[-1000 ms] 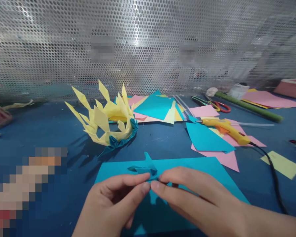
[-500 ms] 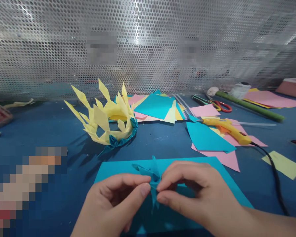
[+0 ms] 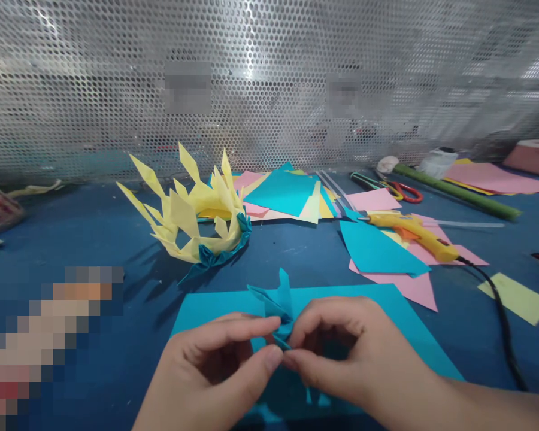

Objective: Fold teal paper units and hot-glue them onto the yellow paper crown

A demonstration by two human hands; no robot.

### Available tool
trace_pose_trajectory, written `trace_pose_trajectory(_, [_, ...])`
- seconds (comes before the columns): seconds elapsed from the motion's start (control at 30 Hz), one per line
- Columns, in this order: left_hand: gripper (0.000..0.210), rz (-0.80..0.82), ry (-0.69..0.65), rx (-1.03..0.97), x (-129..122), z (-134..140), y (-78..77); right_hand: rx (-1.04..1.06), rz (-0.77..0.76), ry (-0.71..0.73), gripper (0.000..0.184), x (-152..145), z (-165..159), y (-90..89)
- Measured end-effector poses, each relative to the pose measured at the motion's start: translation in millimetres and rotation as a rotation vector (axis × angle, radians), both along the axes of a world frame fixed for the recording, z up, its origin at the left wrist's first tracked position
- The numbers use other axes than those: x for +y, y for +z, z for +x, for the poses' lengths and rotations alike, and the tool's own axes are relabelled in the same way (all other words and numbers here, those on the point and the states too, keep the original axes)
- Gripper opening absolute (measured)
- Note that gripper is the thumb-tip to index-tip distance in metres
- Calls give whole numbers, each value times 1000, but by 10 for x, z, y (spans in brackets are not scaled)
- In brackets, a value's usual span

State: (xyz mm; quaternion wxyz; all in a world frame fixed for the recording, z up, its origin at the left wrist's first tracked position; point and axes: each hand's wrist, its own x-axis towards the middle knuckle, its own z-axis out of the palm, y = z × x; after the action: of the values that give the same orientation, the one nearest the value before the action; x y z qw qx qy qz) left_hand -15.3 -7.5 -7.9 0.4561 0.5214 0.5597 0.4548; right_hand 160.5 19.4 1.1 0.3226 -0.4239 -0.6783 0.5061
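Note:
Between my fingertips is a small folded piece of blue paper (image 3: 276,305), with two pointed flaps standing up. My left hand (image 3: 222,365) pinches its left side between thumb and forefinger. From the right, my right hand (image 3: 354,353) pinches it the same way, the two thumbs almost meeting. The lower part of the folded piece is hidden by my fingers. Below both hands lies a large blue paper sheet (image 3: 206,308). Beyond it stands a yellow paper crown (image 3: 184,215) with tall points and blue folded paper along its lower right rim.
Behind the crown is a pile of coloured paper (image 3: 282,191). To the right, a yellow glue gun (image 3: 413,233) rests on paper scraps, its black cord (image 3: 498,311) running toward me. Scissors (image 3: 408,193) and a green stick (image 3: 458,194) lie farther back, before a perforated metal screen (image 3: 269,90).
The folded blue paper has tilted, its upper flaps now higher and its lower point out of sight. My thumbs have come closer together beneath it.

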Motion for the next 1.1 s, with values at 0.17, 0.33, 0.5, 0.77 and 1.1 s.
trace_pose_trajectory(0.17, [11, 2, 19, -25, 13, -4, 10, -11, 100, 31, 7, 11, 3, 22])
trace_pose_trajectory(0.33, [8, -37, 8, -80, 35, -4, 25, 9, 13, 46, 8, -9, 10, 15])
trace_pose_trajectory(0.5, [7, -139, 29, -84, 26, -26, -11, 27, -127, 61, 9, -45, -9, -29])
trace_pose_trajectory(0.77, [11, -38, 29, -35, 26, -30, -5, -17, -30, 26, 10, -27, -17, 23])
trace_pose_trajectory(1.1, [10, -102, -2, -59, 11, -44, -73, -65, 6, 75, 15, -16, 8, 24])
